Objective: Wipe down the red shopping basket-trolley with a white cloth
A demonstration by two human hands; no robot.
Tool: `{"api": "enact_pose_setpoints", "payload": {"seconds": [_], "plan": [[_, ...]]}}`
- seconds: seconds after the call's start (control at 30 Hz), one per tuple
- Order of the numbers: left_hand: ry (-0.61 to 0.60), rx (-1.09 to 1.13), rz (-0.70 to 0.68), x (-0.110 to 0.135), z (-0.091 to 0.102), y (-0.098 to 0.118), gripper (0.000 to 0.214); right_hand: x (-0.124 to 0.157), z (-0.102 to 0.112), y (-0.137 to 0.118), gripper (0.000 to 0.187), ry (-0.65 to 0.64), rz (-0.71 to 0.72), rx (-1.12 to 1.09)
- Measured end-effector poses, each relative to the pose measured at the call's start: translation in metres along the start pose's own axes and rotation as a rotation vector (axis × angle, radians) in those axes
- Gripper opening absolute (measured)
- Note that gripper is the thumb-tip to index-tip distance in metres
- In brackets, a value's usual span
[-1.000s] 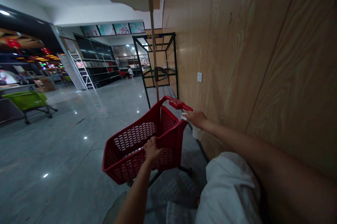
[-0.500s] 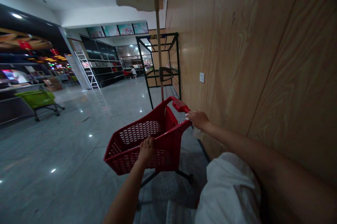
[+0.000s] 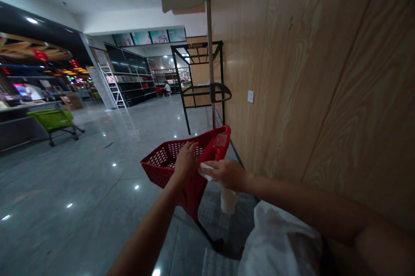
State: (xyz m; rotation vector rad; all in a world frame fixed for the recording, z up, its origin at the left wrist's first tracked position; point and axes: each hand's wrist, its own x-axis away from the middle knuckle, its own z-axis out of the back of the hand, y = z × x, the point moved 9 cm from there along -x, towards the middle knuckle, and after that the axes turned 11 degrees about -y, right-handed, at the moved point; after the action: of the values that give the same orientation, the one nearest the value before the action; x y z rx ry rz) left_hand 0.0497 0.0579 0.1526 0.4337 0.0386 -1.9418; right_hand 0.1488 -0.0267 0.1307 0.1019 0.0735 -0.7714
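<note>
A red plastic shopping cart [image 3: 191, 198] with a perforated basket stands in front of me, its handle side turned toward my right. My right hand [image 3: 231, 175] is closed on a crumpled white cloth [image 3: 206, 171], pressed against the near end of the cart's red handle [image 3: 214, 148]. A pale loose end of the cloth hangs below that hand. My left hand [image 3: 186, 161] lies at the basket's near rim, with fingers stretched out and slightly apart. Whether its palm touches the rim is hidden.
A wooden pole [image 3: 210, 59] with a pale panel and a dark loop rises behind the cart. Beyond it stands a dark metal frame [image 3: 184, 107] by the wood-panelled wall [image 3: 275, 72]. A green cart [image 3: 53, 119], a ladder [image 3: 112, 88] and shelves are farther left.
The cart has turned, bringing its handle nearer and more end-on. My left hand has loosened from the side rim and moved up toward the handle; my right hand with the cloth has come closer and lower.
</note>
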Motion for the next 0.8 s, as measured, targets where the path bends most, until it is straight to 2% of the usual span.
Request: {"api": "enact_pose_setpoints", "payload": {"seconds": [0.07,0.17,0.37,0.43,0.57,0.63,0.7,0.8], "plan": [[0.018,0.011,-0.019,-0.001,0.013,0.018,0.051,-0.003,0.002,0.003,0.043,0.029,0.000,0.041],[-0.022,-0.017,-0.003,0.002,0.016,0.034,0.046,-0.011,0.006,0.034,0.040,0.066,-0.100,0.082],[-0.133,-0.094,0.094,0.015,-0.017,0.046,0.046,-0.023,0.006,0.118,0.043,-0.001,-0.422,0.068],[-0.121,-0.122,0.119,0.016,-0.024,0.049,0.051,-0.023,0.003,0.119,0.048,-0.011,-0.434,0.028],[-0.108,-0.239,0.191,0.015,-0.035,0.051,0.055,-0.027,-0.004,0.077,0.060,0.019,-0.179,-0.050],[-0.107,-0.265,0.223,0.014,-0.040,0.049,0.055,-0.028,-0.007,0.072,0.062,0.018,-0.148,-0.059],[-0.092,-0.273,0.226,0.015,-0.043,0.047,0.059,-0.028,-0.008,0.089,0.058,-0.003,-0.236,-0.042],[-0.069,-0.297,0.193,0.018,-0.045,0.046,0.062,-0.028,-0.006,0.128,0.053,-0.051,-0.459,-0.019]]}}
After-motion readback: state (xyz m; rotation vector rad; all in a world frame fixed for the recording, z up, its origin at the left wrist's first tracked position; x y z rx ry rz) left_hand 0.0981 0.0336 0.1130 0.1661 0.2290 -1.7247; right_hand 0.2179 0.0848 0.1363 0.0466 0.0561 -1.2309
